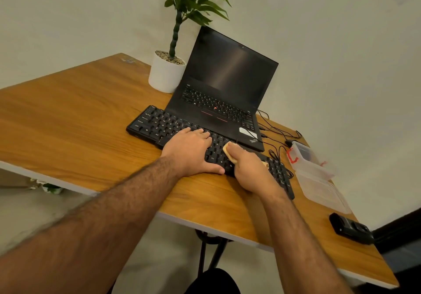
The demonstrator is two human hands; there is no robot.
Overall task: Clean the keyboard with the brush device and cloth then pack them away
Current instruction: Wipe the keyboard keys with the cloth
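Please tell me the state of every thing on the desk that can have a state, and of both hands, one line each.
laptop: lid open, screen dark.
keyboard: flat on desk, both hands on it.
cloth: held against the keys.
left hand: flat, fingers straight, pressing the keyboard.
right hand: grips the cloth.
plastic box: open, lid lying flat beside it.
black device: lying on desk, untouched.

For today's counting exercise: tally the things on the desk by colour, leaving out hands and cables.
Black: 3 – keyboard, laptop, small device
White: 1 – plant pot
Yellow: 1 – cloth
Clear: 1 – plastic box
Total: 6
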